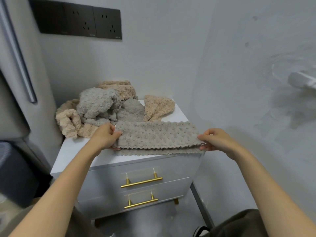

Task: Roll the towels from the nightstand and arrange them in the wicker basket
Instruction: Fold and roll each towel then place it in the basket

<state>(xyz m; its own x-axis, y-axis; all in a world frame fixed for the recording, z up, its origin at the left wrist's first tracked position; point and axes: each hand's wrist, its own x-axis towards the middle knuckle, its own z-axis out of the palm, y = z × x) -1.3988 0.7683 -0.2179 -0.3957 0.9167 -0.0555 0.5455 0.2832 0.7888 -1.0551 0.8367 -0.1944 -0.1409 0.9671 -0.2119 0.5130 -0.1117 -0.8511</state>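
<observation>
— On the near edge of the nightstand (77, 151), what is being held?

— A grey towel (157, 135), folded into a long strip, is stretched from left to right across the white surface. A second layer with a scalloped edge is seen just below the upper one.

— How is it gripped?

— Its left end is pinched by the left hand (106, 135), with the fingers curled over the top and the thumb tucked under. Its right end, at the right near corner of the surface, is pinched between thumb and fingers of the right hand (215, 140).

— What is found behind it?

— A loose pile of towels (95, 106), grey and beige, is heaped on the far left part of the surface, and it touches the strip near the left hand. A single beige towel (159, 106) is spread to the right of the pile, by the far edge.

— And below?

— Two drawers with gold handles (142, 182) are set in the front of the nightstand. A dark row of sockets (92, 23) is mounted on the far wall above.
</observation>
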